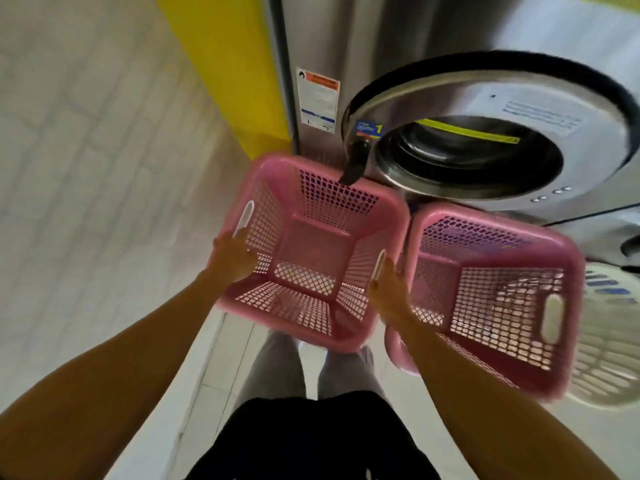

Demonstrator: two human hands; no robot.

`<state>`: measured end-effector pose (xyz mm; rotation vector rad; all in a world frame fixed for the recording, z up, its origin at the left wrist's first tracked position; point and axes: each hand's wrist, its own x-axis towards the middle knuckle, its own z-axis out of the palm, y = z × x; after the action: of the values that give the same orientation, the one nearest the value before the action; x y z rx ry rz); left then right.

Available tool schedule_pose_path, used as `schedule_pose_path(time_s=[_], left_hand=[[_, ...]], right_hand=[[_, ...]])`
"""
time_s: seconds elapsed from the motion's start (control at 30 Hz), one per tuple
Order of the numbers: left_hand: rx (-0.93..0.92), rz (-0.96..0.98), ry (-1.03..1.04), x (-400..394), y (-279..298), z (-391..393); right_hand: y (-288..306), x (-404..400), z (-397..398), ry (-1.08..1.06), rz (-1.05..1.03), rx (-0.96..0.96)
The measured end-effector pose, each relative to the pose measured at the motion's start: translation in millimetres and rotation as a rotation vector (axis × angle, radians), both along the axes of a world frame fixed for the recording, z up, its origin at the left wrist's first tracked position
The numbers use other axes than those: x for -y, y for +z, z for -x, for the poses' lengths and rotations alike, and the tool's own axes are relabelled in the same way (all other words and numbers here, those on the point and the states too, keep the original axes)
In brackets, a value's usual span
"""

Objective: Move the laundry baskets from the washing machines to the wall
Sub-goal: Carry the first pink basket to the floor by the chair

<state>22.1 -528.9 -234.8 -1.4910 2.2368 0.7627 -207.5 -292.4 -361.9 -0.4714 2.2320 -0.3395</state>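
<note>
pink basket (311, 251) lifted off floor by washer (485, 140), both rims gripped: left hand (233, 259), right hand (389, 289) | 2nd pink basket (491, 299) + white basket (609, 358) waiting | none at wall yet, early

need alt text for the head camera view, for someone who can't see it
Seen from above, a person's left hand and right hand grip opposite rims of an empty pink laundry basket in front of a steel washing machine. A second pink basket sits beside it on the right, with a white basket further right.
</note>
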Motion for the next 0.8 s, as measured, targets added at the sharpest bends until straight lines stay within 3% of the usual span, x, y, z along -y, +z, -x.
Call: schedule_pose_path(time_s=[0.27,0.47,0.7,0.8], left_hand=[[-0.068,0.037,0.2,43.0,-66.8,0.5],[0.025,0.151,0.145,59.4,-91.5,-12.6],[0.003,0.164,0.124,33.4,-66.8,-62.8],[0.041,0.109,0.251,5.2,-51.6,-92.2]], right_hand=[[46.7,25.5,-34.9,-0.186,-0.007,-0.221],[33.5,23.7,-47.3,-0.173,-0.048,-0.309],[55.4,18.5,-47.0,-0.068,-0.033,-0.241],[64.8,13.2,-46.5,0.02,-0.015,-0.248]])
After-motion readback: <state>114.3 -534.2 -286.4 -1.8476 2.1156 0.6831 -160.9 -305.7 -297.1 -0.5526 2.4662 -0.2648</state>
